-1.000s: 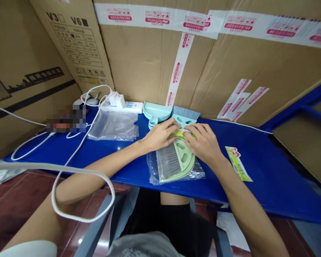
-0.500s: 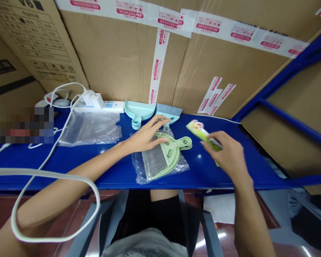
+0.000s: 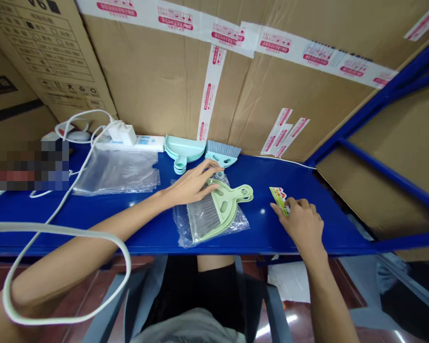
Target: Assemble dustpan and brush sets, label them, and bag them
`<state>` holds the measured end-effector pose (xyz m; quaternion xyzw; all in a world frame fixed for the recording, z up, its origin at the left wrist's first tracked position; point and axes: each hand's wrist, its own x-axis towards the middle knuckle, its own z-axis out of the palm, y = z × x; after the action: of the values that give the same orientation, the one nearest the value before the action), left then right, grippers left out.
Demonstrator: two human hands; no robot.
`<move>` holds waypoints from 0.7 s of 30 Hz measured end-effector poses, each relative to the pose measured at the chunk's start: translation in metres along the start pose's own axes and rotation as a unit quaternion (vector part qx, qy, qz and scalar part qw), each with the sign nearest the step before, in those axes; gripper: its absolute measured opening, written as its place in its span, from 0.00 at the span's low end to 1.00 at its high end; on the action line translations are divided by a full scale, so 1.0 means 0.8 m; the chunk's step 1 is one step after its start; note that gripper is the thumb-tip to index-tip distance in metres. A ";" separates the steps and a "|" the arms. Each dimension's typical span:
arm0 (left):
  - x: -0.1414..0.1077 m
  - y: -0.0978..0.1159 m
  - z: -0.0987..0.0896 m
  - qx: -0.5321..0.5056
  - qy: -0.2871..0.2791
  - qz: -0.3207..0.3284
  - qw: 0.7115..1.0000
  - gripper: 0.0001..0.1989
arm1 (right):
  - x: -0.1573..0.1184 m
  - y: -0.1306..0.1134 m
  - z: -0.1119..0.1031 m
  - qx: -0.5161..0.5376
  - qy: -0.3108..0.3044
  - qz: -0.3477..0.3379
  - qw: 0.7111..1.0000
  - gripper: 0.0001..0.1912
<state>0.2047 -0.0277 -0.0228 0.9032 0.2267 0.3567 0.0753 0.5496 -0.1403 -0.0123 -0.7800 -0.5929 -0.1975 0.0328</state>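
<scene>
A light green dustpan and brush set [image 3: 227, 202] lies partly in a clear plastic bag [image 3: 182, 226] near the table's front edge. My left hand [image 3: 196, 183] rests over the set's upper left side, fingers spread, with the thumb touching the green plastic. To the right, my right hand [image 3: 300, 219] holds a small yellow-green printed card [image 3: 279, 199] between thumb and fingers, low over the blue tabletop. Behind my left hand lie stacked light blue dustpans [image 3: 185, 148] and a light blue brush [image 3: 222, 153] with grey bristles.
Clear plastic bags [image 3: 117, 171] lie flat at the left on the blue table [image 3: 257, 238]. Behind them is a white power strip [image 3: 150, 143] with plugs. A white cable [image 3: 62, 228] loops across the left front. Cardboard [image 3: 157, 81] stands along the back, and a blue metal frame [image 3: 386, 176] on the right.
My right hand has moved down and slightly right with the card, now closer to the tabletop. My left hand has stayed on the green set.
</scene>
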 end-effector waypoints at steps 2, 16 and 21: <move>0.000 -0.002 -0.001 0.011 -0.006 0.007 1.000 0.19 | 0.011 -0.006 -0.006 0.096 0.019 -0.027 0.995 0.20; -0.002 -0.004 0.011 0.084 -0.076 -0.047 0.992 0.16 | -0.018 -0.081 -0.027 0.610 -0.321 -0.093 0.719 0.28; -0.001 -0.013 0.015 -0.028 -0.058 -0.140 0.988 0.18 | -0.003 -0.095 -0.022 0.613 -0.273 -0.110 0.733 0.26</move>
<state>0.2084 -0.0186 -0.0351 0.8793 0.3360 0.2956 0.1627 0.4727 -0.1252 -0.0110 -0.5404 -0.6504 0.4284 0.3184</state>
